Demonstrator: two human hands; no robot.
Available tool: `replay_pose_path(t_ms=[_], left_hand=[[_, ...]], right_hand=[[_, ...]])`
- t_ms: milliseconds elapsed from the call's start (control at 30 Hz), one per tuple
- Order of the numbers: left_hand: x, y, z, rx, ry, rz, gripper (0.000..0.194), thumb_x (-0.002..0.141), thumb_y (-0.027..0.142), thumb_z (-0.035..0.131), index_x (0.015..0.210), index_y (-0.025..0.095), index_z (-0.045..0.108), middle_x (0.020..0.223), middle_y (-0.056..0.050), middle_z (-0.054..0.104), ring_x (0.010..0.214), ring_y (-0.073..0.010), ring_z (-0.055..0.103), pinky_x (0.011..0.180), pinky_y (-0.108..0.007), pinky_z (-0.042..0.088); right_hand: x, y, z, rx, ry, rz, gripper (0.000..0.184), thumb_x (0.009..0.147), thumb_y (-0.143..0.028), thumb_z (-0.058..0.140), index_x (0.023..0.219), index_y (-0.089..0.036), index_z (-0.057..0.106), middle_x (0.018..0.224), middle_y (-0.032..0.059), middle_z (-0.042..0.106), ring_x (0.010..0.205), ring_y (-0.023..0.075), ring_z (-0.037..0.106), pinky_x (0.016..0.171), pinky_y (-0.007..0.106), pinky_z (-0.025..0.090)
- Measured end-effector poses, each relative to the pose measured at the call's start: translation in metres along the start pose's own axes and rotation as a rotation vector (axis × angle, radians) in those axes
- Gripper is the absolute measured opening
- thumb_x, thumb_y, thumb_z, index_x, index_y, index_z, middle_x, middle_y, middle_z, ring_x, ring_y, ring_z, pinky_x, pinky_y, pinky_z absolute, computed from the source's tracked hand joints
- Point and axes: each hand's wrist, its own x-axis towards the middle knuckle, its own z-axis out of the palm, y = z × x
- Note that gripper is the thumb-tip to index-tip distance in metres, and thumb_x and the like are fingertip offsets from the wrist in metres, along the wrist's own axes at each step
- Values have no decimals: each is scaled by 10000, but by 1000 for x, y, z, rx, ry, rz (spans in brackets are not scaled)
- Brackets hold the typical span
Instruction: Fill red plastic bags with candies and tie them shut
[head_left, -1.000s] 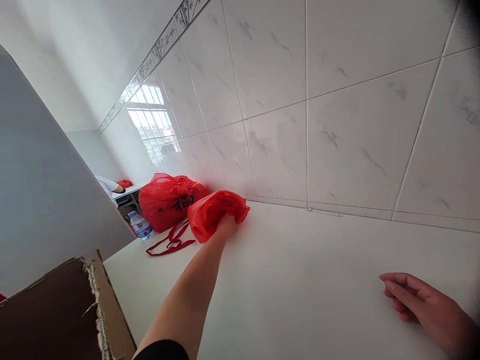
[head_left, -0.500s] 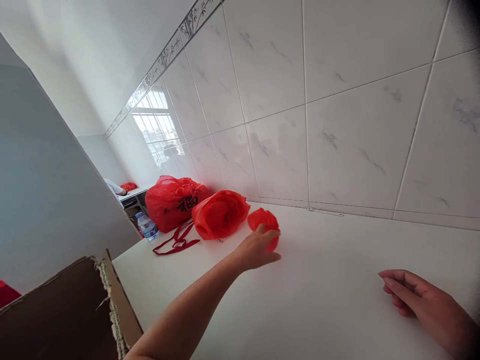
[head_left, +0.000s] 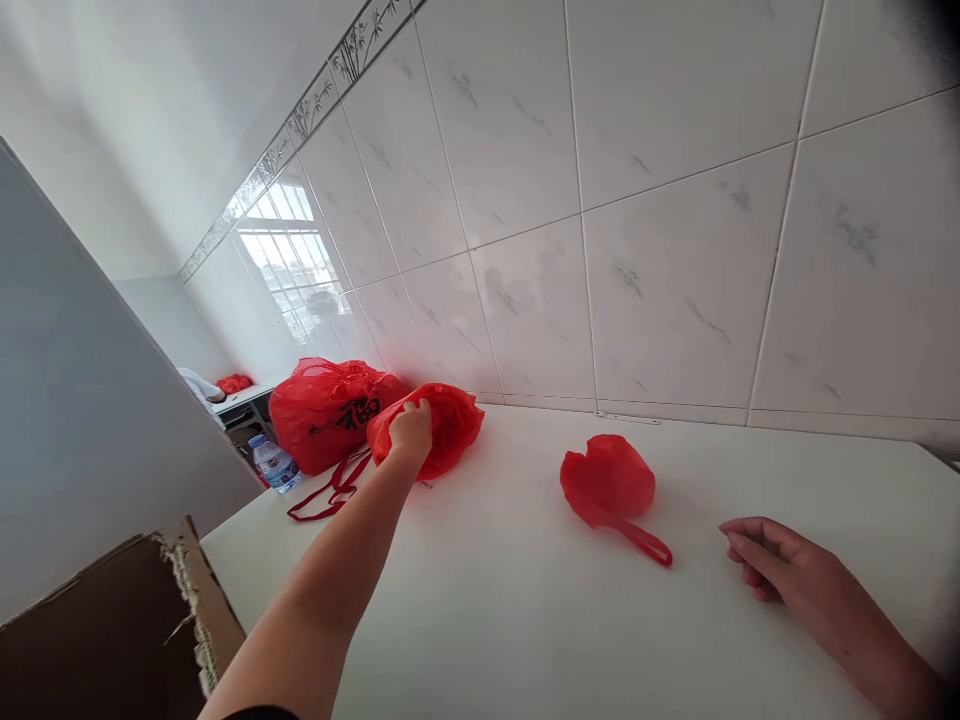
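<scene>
My left hand (head_left: pixel 412 430) is at the mouth of an open red plastic bag (head_left: pixel 461 425), its fingers curled over the rim; the thumb and fingertips are partly hidden. A small thin red bag with a looped handle (head_left: pixel 611 480) is on or just over the white tabletop (head_left: pixel 525 600), between my two hands. To the right of it my right hand (head_left: pixel 780 560) hovers low over the table, thumb against the bent fingers, with nothing visible in them.
Behind the open bag stands a full red bag with black lettering (head_left: pixel 322 410). A water bottle (head_left: pixel 275 463) and red straps (head_left: pixel 330 495) are beside it. A torn cardboard box (head_left: pixel 97 620) is at lower left. The tiled wall (head_left: pixel 675 250) borders the table; another person's arm (head_left: pixel 201 385) shows far left.
The small red bag has left my left hand and is now farther right, with its handle loop showing. My left hand has moved left to the open bag. My right hand keeps its pose.
</scene>
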Motion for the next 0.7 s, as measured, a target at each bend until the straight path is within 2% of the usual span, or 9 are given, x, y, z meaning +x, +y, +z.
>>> replay_pose_path(t_ms=[67, 167, 300, 367, 467, 567, 633, 700], left_hand=[[0, -2, 2, 10, -19, -16, 365, 888, 297, 541, 1222, 152, 506, 1199, -107, 545, 1008, -220, 579, 834, -424, 507], [0, -1, -3, -10, -31, -4, 319, 887, 330, 540, 1147, 144, 553, 1137, -82, 581, 978, -202, 587, 830, -408, 506], [-2, 4, -32, -95, 34, 51, 157, 856, 214, 533, 943, 129, 633, 1090, -143, 593, 1031, -291, 572, 823, -410, 465], [-5, 6, -50, -175, 77, 92, 154, 833, 192, 505, 884, 138, 640, 1099, -160, 588, 1070, -338, 543, 830, -407, 438], [-16, 17, -67, -345, 78, 167, 155, 808, 255, 504, 846, 170, 629, 1026, -110, 617, 1045, -309, 544, 822, -363, 426], [-37, 40, -61, -577, -41, 256, 183, 770, 343, 551, 775, 173, 618, 823, -52, 639, 843, -242, 602, 712, -309, 450], [-56, 64, -45, -752, -166, 317, 235, 763, 389, 559, 766, 161, 614, 750, -37, 640, 728, -206, 610, 637, -284, 458], [-80, 91, -25, -922, -302, 377, 281, 775, 418, 543, 793, 146, 614, 763, -48, 657, 708, -193, 620, 614, -273, 472]], right_hand=[[3, 4, -1, 19, -98, 10, 377, 649, -517, 585, 885, -228, 641, 701, 34, 633, 586, 172, 585, 573, 281, 502], [4, 8, -1, 37, -110, 24, 378, 652, -501, 598, 907, -223, 627, 701, 21, 614, 595, 165, 572, 580, 280, 496], [5, 10, -1, 42, -122, 24, 367, 670, -499, 594, 914, -226, 626, 707, 16, 610, 596, 155, 563, 576, 270, 485], [4, 9, -1, 25, -125, 28, 372, 680, -504, 589, 926, -227, 621, 715, 18, 613, 595, 154, 563, 572, 268, 477], [2, 4, -1, 15, -123, 25, 369, 680, -502, 590, 920, -222, 614, 717, 20, 613, 591, 156, 565, 565, 268, 464], [-4, -4, 1, 7, -123, 18, 330, 691, -488, 584, 887, -223, 602, 669, -4, 583, 558, 144, 536, 553, 264, 443], [-9, -9, 2, 26, -139, -8, 294, 712, -494, 569, 826, -222, 587, 621, -26, 541, 527, 128, 494, 542, 259, 422], [-14, -15, 3, 83, -162, -54, 309, 732, -522, 551, 755, -215, 571, 615, -30, 522, 519, 116, 463, 532, 253, 403]])
